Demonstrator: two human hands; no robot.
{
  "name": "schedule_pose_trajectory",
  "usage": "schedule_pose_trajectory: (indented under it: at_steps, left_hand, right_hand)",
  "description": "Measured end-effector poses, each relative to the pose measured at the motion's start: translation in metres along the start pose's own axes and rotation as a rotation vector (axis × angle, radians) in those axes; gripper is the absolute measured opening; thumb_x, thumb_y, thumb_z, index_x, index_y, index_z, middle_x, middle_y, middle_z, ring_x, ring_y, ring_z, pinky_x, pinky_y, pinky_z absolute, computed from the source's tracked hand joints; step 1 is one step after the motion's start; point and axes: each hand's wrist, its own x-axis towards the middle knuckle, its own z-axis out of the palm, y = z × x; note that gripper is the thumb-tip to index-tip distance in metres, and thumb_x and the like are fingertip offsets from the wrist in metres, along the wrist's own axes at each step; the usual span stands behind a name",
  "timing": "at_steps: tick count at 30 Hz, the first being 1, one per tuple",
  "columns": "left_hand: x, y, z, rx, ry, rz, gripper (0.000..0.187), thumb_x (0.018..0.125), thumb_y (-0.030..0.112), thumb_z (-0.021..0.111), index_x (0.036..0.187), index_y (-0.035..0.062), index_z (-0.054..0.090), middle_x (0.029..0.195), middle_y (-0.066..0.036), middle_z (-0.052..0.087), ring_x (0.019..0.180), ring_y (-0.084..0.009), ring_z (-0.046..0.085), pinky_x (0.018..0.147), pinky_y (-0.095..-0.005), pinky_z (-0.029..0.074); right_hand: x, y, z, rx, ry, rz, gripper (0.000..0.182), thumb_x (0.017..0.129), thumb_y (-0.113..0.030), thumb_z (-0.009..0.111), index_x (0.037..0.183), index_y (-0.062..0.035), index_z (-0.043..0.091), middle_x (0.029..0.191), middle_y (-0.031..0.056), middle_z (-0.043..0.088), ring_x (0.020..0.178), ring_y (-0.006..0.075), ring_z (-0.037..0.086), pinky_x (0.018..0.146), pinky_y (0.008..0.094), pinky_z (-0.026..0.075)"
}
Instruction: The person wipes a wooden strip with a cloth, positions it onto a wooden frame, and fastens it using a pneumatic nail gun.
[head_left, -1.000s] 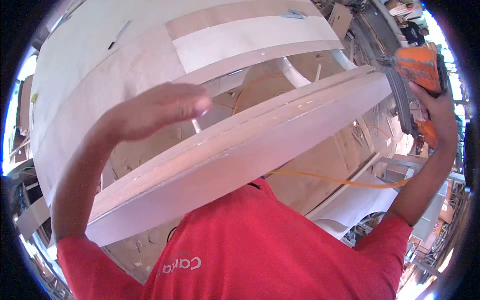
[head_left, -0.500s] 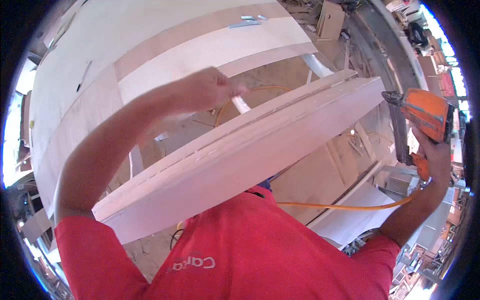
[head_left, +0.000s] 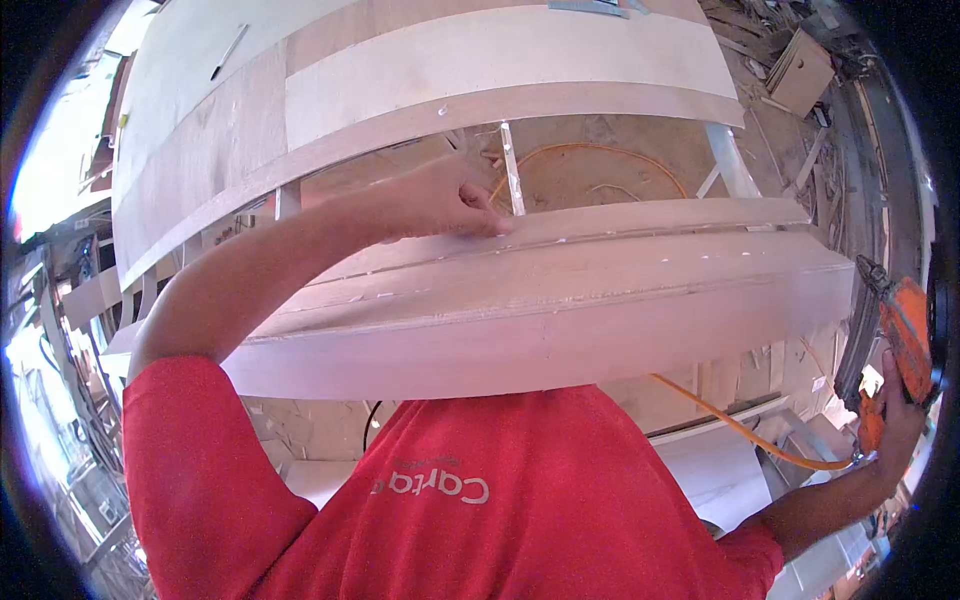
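Observation:
My left hand (head_left: 450, 203) is closed, its fingertips pressed together against the top of a long pale plywood piece (head_left: 560, 335). Whatever is between those fingers, if anything, is too small to make out. The piece lies across in front of my chest, with a narrow groove running along its upper face and light specks on it. Over at the right, my right hand (head_left: 897, 395) grips an orange nail gun (head_left: 907, 325) by its handle. The gun's dark nose points up and left, just beyond the right end of the piece, without touching it.
A large plywood panel (head_left: 480, 65) with lighter and darker bands stands ahead. A pen-like tool (head_left: 230, 52) and metal strips (head_left: 588, 8) lie on it. An orange air hose (head_left: 735, 420) runs to the gun. Wood scraps (head_left: 800, 75) litter the floor at the upper right.
My left hand has come down onto the plywood piece. The piece appears more level across the view as my head has turned. The nail gun now sits lower and farther right.

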Motion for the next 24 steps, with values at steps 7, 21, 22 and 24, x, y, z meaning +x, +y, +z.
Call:
schedule_pose_trajectory:
  at_steps: [7,21,22,24]
  left_hand:
    - [-0.001,-0.009,0.014,-0.217,0.017,-0.030,0.032,0.089,0.033,0.082,0.092,0.0010,0.079,0.074,-0.002,0.066,0.070,-0.0099,0.054,0.061,-0.0305,0.042]
    - [-0.054,0.020,0.016,0.064,-0.018,0.051,0.110,0.074,0.064,0.084,0.149,-0.0073,0.048,0.155,-0.031,0.045,0.144,-0.0415,0.045,0.121,-0.0455,0.035]
    - [-0.055,0.026,0.011,0.118,-0.109,0.081,0.128,0.066,0.072,0.084,0.153,-0.0094,0.037,0.160,-0.032,0.034,0.149,-0.0421,0.035,0.125,-0.0457,0.027]
    - [-0.057,0.029,0.011,0.167,-0.200,0.111,0.146,0.058,0.079,0.084,0.157,-0.0114,0.027,0.165,-0.033,0.023,0.154,-0.0426,0.025,0.129,-0.0460,0.019]
  right_hand:
    - [0.015,-0.032,0.005,0.198,0.043,0.021,0.034,0.088,-0.031,0.083,0.098,-0.0012,0.071,0.074,0.0015,0.059,0.062,0.0106,0.053,0.060,0.0279,0.044]
    - [0.127,-0.252,-0.068,0.202,-0.215,0.042,0.034,0.084,-0.015,0.087,0.107,0.0028,0.070,0.091,0.0075,0.068,0.063,0.0127,0.059,0.053,0.0286,0.050]
    - [0.135,-0.275,-0.071,0.205,-0.224,0.029,0.034,0.084,-0.015,0.087,0.107,0.0028,0.070,0.091,0.0075,0.068,0.063,0.0127,0.059,0.053,0.0286,0.050]
    - [0.151,-0.305,-0.070,0.322,-0.412,-0.348,0.034,0.082,-0.014,0.089,0.104,0.0030,0.070,0.085,0.0059,0.067,0.063,0.0126,0.058,0.054,0.0283,0.050]
